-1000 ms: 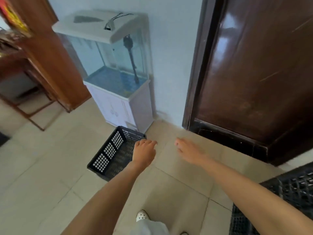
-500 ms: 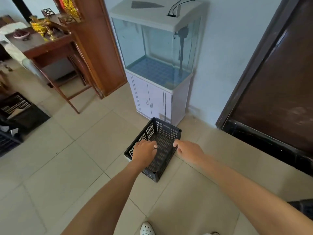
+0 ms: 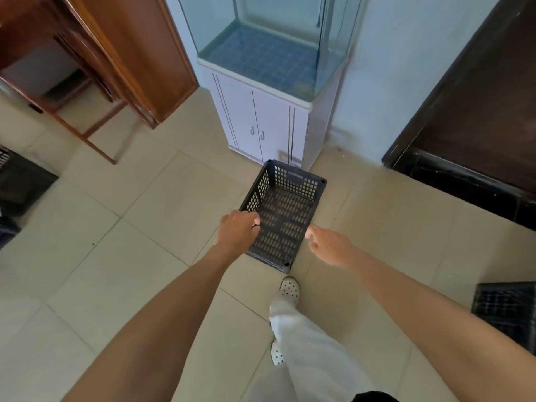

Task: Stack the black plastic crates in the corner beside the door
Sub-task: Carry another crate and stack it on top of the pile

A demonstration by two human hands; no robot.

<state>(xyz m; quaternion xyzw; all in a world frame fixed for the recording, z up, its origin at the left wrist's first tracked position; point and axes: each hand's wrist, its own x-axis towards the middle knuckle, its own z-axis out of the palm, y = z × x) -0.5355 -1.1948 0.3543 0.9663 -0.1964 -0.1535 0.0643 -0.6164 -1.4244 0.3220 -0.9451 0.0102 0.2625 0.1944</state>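
A black perforated plastic crate (image 3: 285,216) rests on the tiled floor in front of the white aquarium cabinet (image 3: 261,123), left of the dark wooden door (image 3: 478,97). It is empty, with its open side up. My left hand (image 3: 237,232) is curled over the crate's left rim. My right hand (image 3: 330,245) is at the right rim with its fingers spread, and only the fingertips reach the edge. A second black crate (image 3: 507,309) sits on the floor at the lower right, cut off by the frame edge.
A glass aquarium (image 3: 272,53) stands on the cabinet against the pale wall. A wooden table (image 3: 58,68) and a wooden cupboard (image 3: 139,53) stand at the left. More dark crates (image 3: 23,184) lie at the far left edge. My white shoe (image 3: 290,290) is just behind the crate.
The view has swung left and moved closer, so the crate is now centred. My left hand stays on the left rim. My right hand has slid off the crate to its right edge.
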